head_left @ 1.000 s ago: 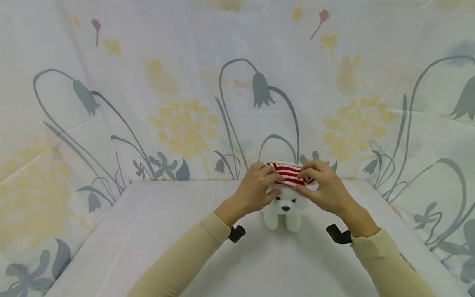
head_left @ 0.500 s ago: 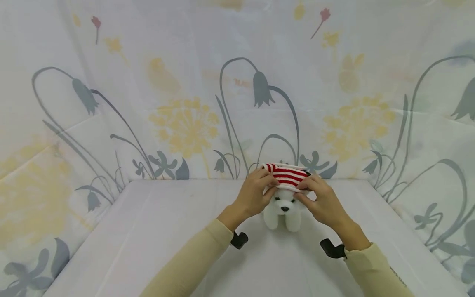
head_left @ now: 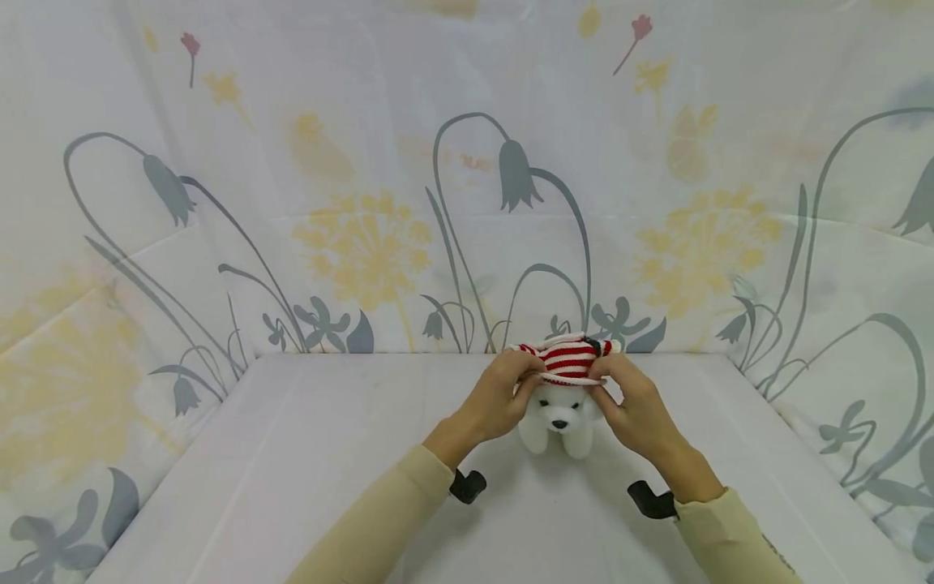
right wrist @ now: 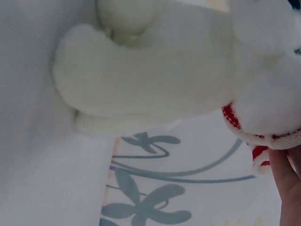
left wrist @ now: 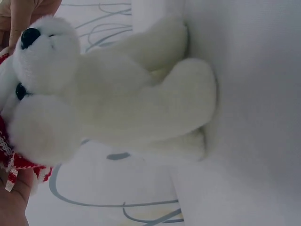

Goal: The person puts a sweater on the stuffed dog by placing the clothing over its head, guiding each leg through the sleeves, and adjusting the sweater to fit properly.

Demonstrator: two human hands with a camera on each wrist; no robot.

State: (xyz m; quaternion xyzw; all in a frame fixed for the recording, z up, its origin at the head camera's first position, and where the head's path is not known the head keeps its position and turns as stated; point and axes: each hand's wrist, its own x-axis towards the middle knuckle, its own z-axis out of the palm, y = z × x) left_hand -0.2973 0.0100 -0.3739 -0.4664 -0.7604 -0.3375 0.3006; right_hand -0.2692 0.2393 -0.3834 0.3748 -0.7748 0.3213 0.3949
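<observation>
Sweater point(head_left: 568, 362), a small red-and-white striped knit, sits bunched over the head of a white plush dog point(head_left: 560, 415), and both hands grip it. The left hand point(head_left: 499, 397) has its fingers curled over the sweater's left edge, thumb tucked beneath, pinching the knit beside the dog's head. The right hand point(head_left: 633, 399) mirrors it on the right edge, fingertips pressed into the stripes and thumb under the hem. Between the two hands the hem lies just above the dog's eyes, so the black nose and face show under it. A small dark detail sits on the sweater's upper right, too small to make out.

The dog sits upright on the white table point(head_left: 292, 470), toward the far edge and about midway left to right, with its two front paws pointing toward the person. From the left wrist view the dog point(left wrist: 117, 99) fills the picture, with a strip of sweater point(left wrist: 19, 162) at its head and a bit of palm below. The right wrist view shows the dog's paw and body point(right wrist: 155, 70), the sweater's hem point(right wrist: 263, 139) round the head, and a fingertip at the corner.

Cream sleeves point(head_left: 379, 519) cover both forearms, and a black mount point(head_left: 467, 485) hangs under each wrist. Behind and to both sides of the table hangs a white sheet point(head_left: 365, 203) printed with grey bellflowers and yellow dandelions.
</observation>
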